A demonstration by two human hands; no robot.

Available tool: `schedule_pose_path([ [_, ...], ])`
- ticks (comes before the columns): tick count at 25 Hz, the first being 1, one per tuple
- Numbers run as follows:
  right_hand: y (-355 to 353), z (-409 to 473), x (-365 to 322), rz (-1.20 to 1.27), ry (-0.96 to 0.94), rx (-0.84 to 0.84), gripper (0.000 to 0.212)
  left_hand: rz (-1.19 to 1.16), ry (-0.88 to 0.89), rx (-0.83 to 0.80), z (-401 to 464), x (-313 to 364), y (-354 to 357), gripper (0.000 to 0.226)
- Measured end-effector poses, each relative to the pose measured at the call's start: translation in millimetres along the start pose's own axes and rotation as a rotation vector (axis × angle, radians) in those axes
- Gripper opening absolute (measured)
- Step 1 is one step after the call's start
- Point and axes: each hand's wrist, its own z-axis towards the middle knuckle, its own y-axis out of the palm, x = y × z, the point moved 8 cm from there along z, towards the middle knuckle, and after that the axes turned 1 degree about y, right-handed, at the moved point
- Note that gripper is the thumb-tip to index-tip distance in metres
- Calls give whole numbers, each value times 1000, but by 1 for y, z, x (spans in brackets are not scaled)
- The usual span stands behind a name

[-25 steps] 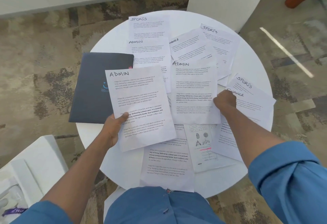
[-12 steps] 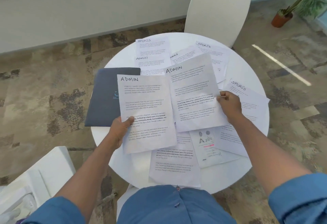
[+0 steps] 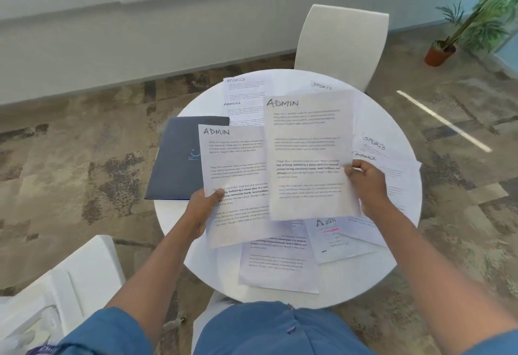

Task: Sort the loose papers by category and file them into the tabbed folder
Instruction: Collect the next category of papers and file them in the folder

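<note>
Upright, headings away: one ADMIN sheet [image 3: 235, 183] in left-hand [image 3: 200, 208] grip, another [image 3: 308, 155] pinched by right hand [image 3: 365, 183].

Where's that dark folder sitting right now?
In the head view the dark folder lies closed at the left edge of the round table, partly hidden behind the ADMIN sheet that the left hand holds.

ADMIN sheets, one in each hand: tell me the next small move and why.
Probably lay the right hand's ADMIN sheet onto the ADMIN sheet in the left hand. Both carry the same heading, each is pinched at its outer edge, and the right one already overlaps the left one's edge. The dark folder lies closed, so stacking likely comes before filing.
</note>
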Motion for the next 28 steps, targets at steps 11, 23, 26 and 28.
schedule_pose_path([
  [11, 72, -76, 43, -78, -8, -123, 9, 33, 46, -214, -24, 1, 36, 52],
  [23, 90, -91, 48, 19, 38, -91, 22, 13, 69, -222, -29, 3, 29, 40],
  [26, 110, -88, 60, 92, 172, -310, 68, -16, 58, -250, -30, 1, 21, 44],
  [28, 129, -94, 65, 194, 256, -503, 77, -53, 43, -285, -30, -2, 16, 48],
])
